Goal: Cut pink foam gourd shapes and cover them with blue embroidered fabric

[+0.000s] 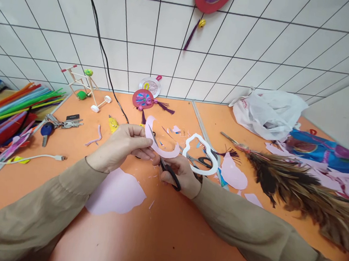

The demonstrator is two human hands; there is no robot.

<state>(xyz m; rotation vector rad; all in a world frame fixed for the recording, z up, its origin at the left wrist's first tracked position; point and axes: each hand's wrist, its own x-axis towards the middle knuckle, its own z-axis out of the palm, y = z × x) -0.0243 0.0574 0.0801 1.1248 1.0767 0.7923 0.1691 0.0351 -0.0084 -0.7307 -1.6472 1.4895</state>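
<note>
My left hand [126,145] pinches a curved strip of pink paper [167,151] between thumb and fingers, above the orange table. In my right hand [185,174] is a pair of scissors [172,175] with black handles, its blades pointing up and left at the strip. Whether the blades touch the paper along their whole length I cannot tell. A larger pink paper piece [118,193] with a wavy edge lies flat below my left hand. Just right of my right hand rests a white wavy-edged frame [209,171], with a second pair of scissors [205,162] partly under it.
Paper scraps [176,129] litter the table behind my hands. Keys [69,123], a white cable [43,156] and pipe cleaners [18,103] lie left. A small wooden frame on wheels [87,84] stands near the tiled wall. Brown feathers [299,189] and a white plastic bag [266,113] occupy the right.
</note>
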